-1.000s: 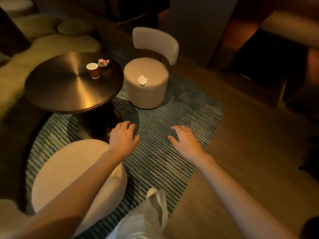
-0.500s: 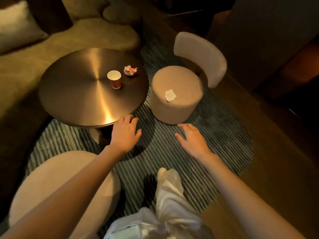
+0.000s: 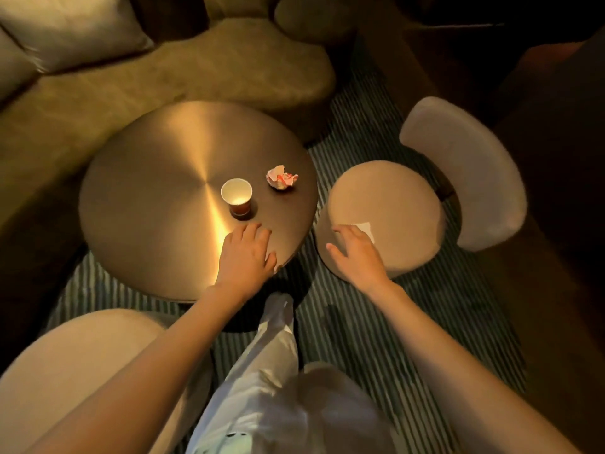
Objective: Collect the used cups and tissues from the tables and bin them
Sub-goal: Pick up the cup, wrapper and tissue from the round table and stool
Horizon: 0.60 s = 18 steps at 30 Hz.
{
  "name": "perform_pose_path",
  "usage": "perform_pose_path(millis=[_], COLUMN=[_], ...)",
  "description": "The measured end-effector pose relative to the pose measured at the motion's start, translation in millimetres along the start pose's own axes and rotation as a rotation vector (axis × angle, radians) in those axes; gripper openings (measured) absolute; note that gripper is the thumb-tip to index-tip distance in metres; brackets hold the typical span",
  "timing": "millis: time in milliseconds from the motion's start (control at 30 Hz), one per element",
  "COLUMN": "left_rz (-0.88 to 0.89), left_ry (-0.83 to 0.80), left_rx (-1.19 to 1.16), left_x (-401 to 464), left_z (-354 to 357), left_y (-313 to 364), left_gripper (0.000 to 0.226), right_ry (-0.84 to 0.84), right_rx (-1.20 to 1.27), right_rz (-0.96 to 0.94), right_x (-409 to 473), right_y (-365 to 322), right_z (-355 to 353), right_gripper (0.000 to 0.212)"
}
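Observation:
A red paper cup (image 3: 238, 198) with a white inside stands upright on the round brass table (image 3: 157, 178). A crumpled pink-and-white tissue (image 3: 281, 178) lies to its right, near the table's edge. A flat white tissue (image 3: 367, 228) lies on the beige chair seat (image 3: 393, 198), partly hidden by my right hand. My left hand (image 3: 247, 253) hovers over the table's near edge, just short of the cup, fingers relaxed and holding nothing. My right hand (image 3: 358, 253) is over the chair seat, fingers spread, its fingertips at the flat tissue.
The chair's curved backrest (image 3: 471, 172) rises on the right. A second beige stool (image 3: 75, 371) sits at lower left. A sofa with cushions (image 3: 65, 31) runs behind the table. A striped rug (image 3: 360, 322) covers the floor; my white-trousered leg (image 3: 262, 371) steps forward.
I have walked closer to the table. Both hands have moved forward: the left now over the table edge near the cup, the right over the chair seat at the flat tissue.

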<state>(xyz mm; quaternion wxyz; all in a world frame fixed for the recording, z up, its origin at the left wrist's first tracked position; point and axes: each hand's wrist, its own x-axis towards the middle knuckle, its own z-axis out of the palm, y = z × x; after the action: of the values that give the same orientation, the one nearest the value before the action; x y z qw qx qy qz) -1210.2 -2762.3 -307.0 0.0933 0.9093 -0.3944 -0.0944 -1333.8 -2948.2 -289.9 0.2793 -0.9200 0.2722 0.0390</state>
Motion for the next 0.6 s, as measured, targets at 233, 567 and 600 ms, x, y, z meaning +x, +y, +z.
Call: perform_pose_path(millis=[233,567,600], left_rz=[0.101,-0.073,-0.086], left_ry=[-0.038,-0.342,-0.354], left_rx=[0.008,0.087,0.080], left_x=[133,254,261], left_z=[16,73,80], left_y=[-9,-27,-29], left_gripper=[0.046,0.071,0.069], right_ry=[-0.011,-0.035,-0.042], right_rx=[0.060,0.205,0.216], right_rz=[0.094,0.323,0.325], right_x=[116,163,164], right_y=[13,57,63], right_z=[-4,28,30], right_gripper=[0.043,0.049,0.050])
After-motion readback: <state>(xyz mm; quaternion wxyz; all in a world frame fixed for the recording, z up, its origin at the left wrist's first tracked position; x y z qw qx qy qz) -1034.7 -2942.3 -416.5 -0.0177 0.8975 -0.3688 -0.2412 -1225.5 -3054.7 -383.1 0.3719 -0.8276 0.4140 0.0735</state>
